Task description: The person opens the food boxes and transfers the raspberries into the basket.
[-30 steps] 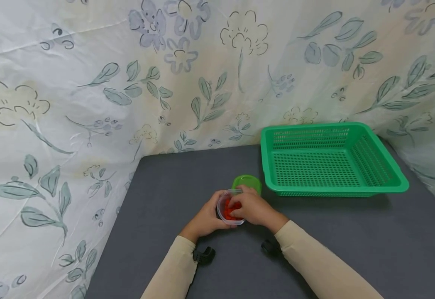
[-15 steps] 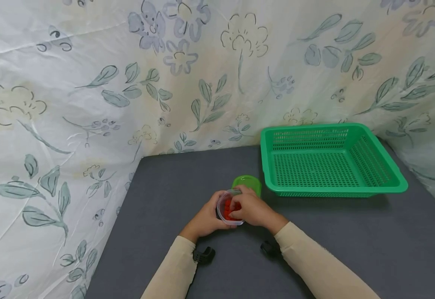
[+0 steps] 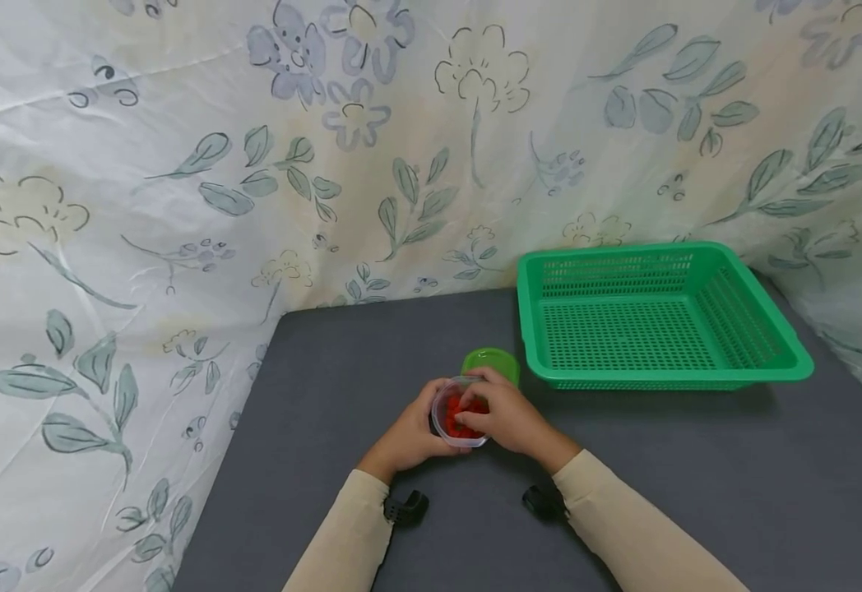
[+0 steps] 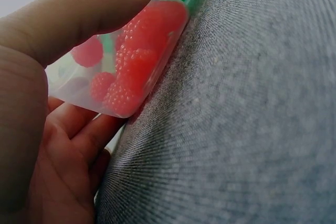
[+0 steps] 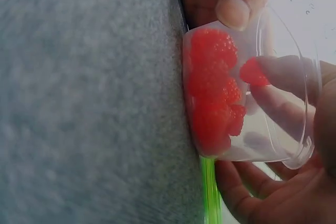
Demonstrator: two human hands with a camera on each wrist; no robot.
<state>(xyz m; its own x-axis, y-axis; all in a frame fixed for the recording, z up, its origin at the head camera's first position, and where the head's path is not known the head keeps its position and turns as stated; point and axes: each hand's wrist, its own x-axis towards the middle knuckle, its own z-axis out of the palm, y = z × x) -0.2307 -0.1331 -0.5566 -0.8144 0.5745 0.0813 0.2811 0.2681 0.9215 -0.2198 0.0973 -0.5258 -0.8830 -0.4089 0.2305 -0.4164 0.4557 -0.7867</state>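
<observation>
A clear plastic tub (image 3: 468, 442) stands on the dark table, holding several red raspberries (image 4: 139, 51) heaped over its base. My left hand (image 3: 409, 433) grips the tub from the left, thumb on the near side and fingers round the far side. Thumb and finger of my right hand (image 3: 511, 418) reach in through the tub's mouth. Between those tips a single raspberry (image 5: 254, 72) is pinched, held just above the others. The remaining fingers of the right hand lie outside the tub wall. A green lid (image 3: 492, 358) lies flat right behind the tub, partly covered by the right hand.
At the back right of the grey-topped table (image 3: 349, 353) stands a large green slotted basket (image 3: 668, 375). A floral cloth (image 3: 401, 140) hangs behind the table and along its left side.
Inside the tub, the thumb and fingers of my right hand have shifted slightly among the raspberries. The left hand keeps holding the tub in nearly the same place.
</observation>
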